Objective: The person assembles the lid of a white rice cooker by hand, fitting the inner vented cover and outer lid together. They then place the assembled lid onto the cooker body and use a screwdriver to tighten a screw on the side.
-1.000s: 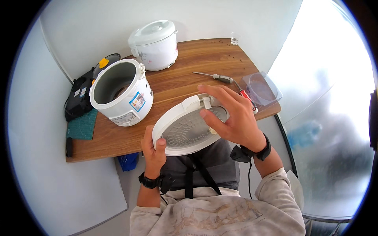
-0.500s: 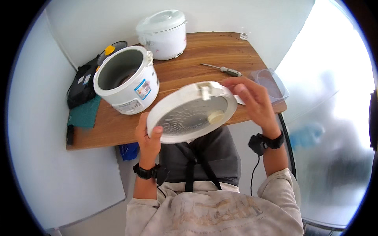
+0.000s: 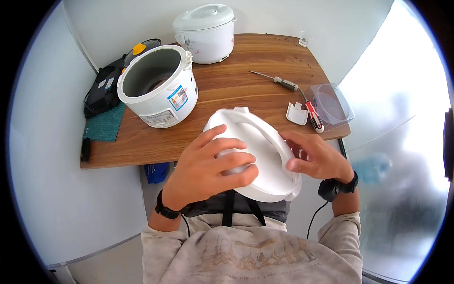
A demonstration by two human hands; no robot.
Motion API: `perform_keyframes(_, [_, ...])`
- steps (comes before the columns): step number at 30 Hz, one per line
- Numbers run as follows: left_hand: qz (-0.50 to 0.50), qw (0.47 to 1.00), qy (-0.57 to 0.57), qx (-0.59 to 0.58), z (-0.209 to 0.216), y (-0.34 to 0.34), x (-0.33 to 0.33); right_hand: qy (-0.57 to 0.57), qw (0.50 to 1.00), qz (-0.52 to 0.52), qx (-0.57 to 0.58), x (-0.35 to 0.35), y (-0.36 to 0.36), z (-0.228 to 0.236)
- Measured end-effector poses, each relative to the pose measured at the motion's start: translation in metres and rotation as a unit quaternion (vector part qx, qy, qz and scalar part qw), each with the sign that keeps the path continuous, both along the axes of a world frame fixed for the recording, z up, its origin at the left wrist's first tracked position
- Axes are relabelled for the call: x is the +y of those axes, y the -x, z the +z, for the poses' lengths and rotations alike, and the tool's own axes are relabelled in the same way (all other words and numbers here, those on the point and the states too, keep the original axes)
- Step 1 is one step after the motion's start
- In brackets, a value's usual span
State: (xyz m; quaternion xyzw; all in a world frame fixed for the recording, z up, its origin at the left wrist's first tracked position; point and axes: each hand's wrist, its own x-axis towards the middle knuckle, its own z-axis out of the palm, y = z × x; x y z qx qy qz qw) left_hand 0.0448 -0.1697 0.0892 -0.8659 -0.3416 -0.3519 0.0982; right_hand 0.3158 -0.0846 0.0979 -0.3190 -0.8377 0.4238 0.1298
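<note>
- Seeing the white lid (image 3: pixel 266 154) flipped, inner side now hidden from me.
- Left hand (image 3: pixel 201 170) spread over it.
- Right hand (image 3: pixel 321 156) curled at its right rim; whether pinching, I can't tell.

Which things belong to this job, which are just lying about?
Likely in the job: white cooker lid (left hand, right hand on it), open rice cooker, grey-handled screwdriver, red-handled screwdriver, white plastic cover.

Probably lying about: lidded rice cooker, green cutting mat, yellow-knobbed pot lid.
</note>
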Motion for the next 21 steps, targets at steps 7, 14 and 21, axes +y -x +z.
perform_keyframes(7, [0.015, 0.999, -0.026, 0.026, 0.011, -0.009, 0.010, 0.054, 0.992, -0.100, 0.049, -0.007, 0.006, -0.008])
perform_keyframes(14, [0.289, 0.948, -0.079, -0.108, 0.008, 0.046, 0.057, 0.023, 0.949, -0.217, 0.228, 0.017, -0.032, -0.050])
perform_keyframes(21, [0.460, 0.886, 0.058, 0.025, -0.015, 0.090, 0.100, 0.206, 0.825, -0.252, 0.462, 0.031, -0.022, -0.011])
